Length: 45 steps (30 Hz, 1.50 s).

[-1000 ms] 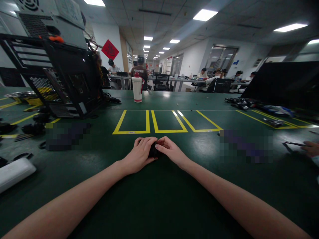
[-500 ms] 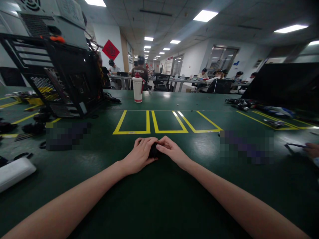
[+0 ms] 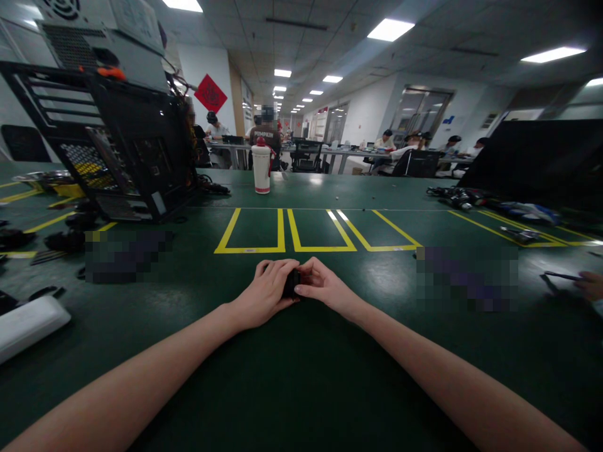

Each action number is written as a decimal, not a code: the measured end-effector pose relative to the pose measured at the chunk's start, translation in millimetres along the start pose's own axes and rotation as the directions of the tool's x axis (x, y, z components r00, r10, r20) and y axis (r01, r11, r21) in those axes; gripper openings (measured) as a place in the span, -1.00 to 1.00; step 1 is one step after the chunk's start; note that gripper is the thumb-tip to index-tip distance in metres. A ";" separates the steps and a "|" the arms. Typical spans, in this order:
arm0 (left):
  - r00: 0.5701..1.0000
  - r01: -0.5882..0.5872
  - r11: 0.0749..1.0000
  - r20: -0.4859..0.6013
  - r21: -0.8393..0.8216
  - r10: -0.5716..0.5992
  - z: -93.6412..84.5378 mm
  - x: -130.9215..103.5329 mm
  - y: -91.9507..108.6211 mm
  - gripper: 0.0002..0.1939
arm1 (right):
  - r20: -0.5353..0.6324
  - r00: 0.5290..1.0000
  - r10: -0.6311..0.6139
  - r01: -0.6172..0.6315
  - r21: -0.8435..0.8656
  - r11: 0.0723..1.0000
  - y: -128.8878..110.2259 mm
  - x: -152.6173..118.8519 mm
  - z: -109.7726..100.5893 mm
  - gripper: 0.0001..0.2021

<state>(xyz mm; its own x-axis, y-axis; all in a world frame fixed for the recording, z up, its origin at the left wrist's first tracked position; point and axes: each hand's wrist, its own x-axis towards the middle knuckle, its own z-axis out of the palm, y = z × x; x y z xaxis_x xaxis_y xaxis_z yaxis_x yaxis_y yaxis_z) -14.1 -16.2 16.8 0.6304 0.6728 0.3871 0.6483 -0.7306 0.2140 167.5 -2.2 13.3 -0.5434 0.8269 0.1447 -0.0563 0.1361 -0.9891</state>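
Meeting just below the center of the frame, two bare hands close on a small black object (image 3: 291, 285), the left hand (image 3: 264, 292) curled around it and the right hand (image 3: 325, 284) pinching its right side with thumb and fingers. Straight-edged yellow tape (image 3: 281, 232) marks the dull-sheened green tabletop (image 3: 292, 383) beyond, below a pale, cylindrical cup (image 3: 261, 169) at upper center and a slotted black computer case (image 3: 127, 150) at upper left.
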 end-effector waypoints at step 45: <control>1.000 -0.006 1.000 -0.023 -0.006 0.006 1.6 0.2 -0.8 -0.37 | -0.036 0.999 -0.025 0.024 -0.021 0.999 0.1 -1.4 2.4 -0.72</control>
<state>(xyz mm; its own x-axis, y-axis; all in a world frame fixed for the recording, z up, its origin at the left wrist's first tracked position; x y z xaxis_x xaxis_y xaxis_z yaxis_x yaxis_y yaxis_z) -13.8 -15.3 15.3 0.6244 0.6656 0.4088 0.6418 -0.7355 0.2171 166.2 -4.6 13.0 -0.5118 0.8421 0.1701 -0.0515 0.1675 -0.9845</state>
